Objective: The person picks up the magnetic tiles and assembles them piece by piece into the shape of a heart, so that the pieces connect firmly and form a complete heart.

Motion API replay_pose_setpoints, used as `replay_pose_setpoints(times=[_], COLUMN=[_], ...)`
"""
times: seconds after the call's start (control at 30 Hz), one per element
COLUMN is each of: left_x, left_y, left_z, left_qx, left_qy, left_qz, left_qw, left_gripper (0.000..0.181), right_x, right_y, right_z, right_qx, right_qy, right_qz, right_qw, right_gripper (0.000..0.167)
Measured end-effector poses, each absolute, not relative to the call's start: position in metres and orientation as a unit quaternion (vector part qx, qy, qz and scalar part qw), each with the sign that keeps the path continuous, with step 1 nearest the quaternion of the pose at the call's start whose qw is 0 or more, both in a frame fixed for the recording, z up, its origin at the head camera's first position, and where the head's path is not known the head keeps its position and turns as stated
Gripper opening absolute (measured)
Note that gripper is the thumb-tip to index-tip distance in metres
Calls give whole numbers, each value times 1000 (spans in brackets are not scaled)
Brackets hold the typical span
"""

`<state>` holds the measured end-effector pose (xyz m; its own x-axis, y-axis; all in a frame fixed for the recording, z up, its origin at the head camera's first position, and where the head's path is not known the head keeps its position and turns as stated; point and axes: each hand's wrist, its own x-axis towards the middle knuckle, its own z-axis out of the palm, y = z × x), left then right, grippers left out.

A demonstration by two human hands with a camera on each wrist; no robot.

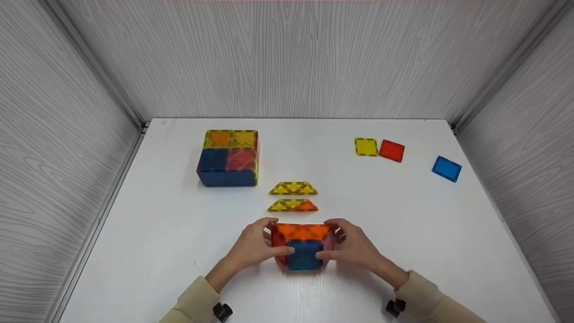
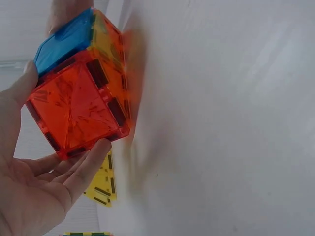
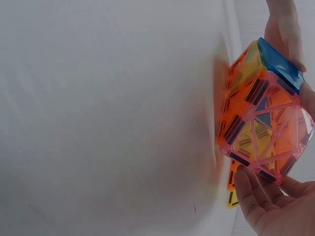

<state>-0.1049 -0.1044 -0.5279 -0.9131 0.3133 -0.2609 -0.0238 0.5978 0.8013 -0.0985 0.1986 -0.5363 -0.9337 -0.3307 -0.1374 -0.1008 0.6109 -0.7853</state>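
Observation:
Both hands grip a small box-like magnetic tile structure (image 1: pixel 305 256) near the front of the table. The left hand (image 1: pixel 254 242) holds its left side, thumb on the blue tile; the right hand (image 1: pixel 356 244) holds the right side likewise. A red square tile (image 2: pixel 76 105) forms the side by the left hand in the left wrist view. In the right wrist view, a translucent pink tile (image 3: pixel 270 135) makes up the opposite side. Orange tiles (image 1: pixel 303 232) line the far part. Just beyond lie two flat trapezoid strips: a yellow strip (image 1: pixel 293 188) and a yellow-and-orange strip (image 1: pixel 287 205).
A larger magnetic tile block (image 1: pixel 228 178), yellow, orange, red and blue on top, stands at the back left. At the back right lie a loose yellow tile (image 1: pixel 366 147), a red tile (image 1: pixel 392 150) and a blue tile (image 1: pixel 447 169). Grey panels (image 1: pixel 296 63) enclose the table.

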Motion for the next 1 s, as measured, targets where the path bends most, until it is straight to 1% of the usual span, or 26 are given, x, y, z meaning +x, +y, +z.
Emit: replay_pose_setpoints(times=[0.13,0.3,0.5,0.73,1.0], left_x=[-101,-95,-89,-88,-96], left_y=[-119,-141,-168,-199,-226], left_z=[-523,-520,-520,-520,-521], left_qx=[71,62,42,46,24], left_qy=[874,876,885,898,903], left_qz=[446,453,447,430,423], left_qw=[183,156,122,86,75], left_gripper=[94,91,91,93,92], right_x=[-96,-95,-99,-109,-129], right_y=[183,157,123,89,56], right_z=[-535,-535,-535,-532,-531], right_qx=[-151,-191,-247,-282,-297], right_qy=[892,896,911,922,933], right_qz=[-414,-396,-329,-265,-199], right_qw=[102,63,18,-16,-44], right_gripper=[84,81,78,80,84])
